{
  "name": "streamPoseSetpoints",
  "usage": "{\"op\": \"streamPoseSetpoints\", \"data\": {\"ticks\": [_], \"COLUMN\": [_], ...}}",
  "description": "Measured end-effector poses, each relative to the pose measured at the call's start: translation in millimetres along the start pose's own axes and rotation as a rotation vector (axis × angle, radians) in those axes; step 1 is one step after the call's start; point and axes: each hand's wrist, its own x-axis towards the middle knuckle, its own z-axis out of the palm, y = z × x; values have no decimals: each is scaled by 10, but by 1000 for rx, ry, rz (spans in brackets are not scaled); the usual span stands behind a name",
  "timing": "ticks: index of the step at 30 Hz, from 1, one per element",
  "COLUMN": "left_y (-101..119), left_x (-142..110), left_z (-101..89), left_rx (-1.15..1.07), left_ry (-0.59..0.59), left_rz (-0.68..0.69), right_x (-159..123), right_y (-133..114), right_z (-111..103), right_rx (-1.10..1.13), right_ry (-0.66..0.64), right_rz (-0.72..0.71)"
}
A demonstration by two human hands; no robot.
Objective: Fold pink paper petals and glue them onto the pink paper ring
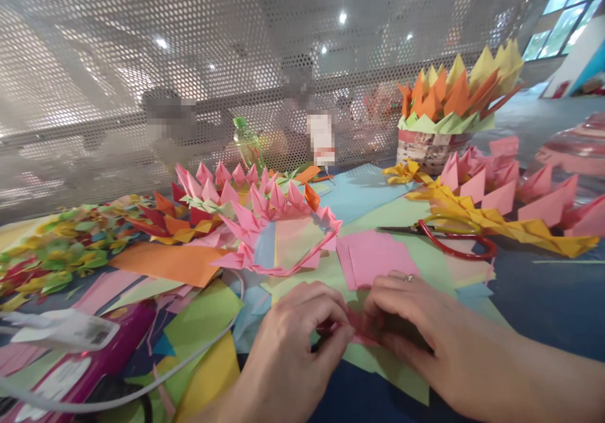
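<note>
Low in the centre, my left hand point(295, 341) and my right hand point(416, 331) meet over a small pink folded paper piece point(357, 333). Both hands pinch it between their fingertips, pressing it against a green sheet point(392, 372) on the table. A ring shows on my right hand. Just beyond my fingers lies a stack of pink paper squares point(373, 256). Most of the pinched piece is hidden under my fingers.
A ring of pink folded points point(265, 215) lies behind the hands. Red-handled scissors point(449, 237) rest at right, near yellow folded strips point(510, 224) and pink folded units point(501, 180). An orange-yellow paper crown on a basket point(449, 114) stands behind. White cable point(189, 360), green bottle point(246, 142), perforated screen point(189, 63).
</note>
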Motion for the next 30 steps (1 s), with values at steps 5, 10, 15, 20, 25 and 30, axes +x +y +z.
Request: {"op": "streamPoseSetpoints", "data": {"ticks": [5, 10, 15, 20, 25, 30], "left_y": [1, -5, -9, -13, -19, -15], "left_x": [-7, 3, -1, -6, -14, -16], "left_z": [4, 3, 11, 25, 38, 35], "left_rx": [-2, -11, -51, -29, -8, -24], "left_ry": [2, 6, -15, 10, 29, 41], "left_rz": [1, 4, -4, -5, -27, -54], "right_x": [-30, -83, -112, -161, -157, -161], "right_y": [-25, 31, 62, 93, 86, 62], "right_z": [9, 48, 64, 69, 79, 72], "right_rx": [-101, -299, -459, -593, -636, -667], "right_ry": [5, 143, 206, 131, 69, 3], "right_rz": [-18, -190, -366, -482, -504, -485]}}
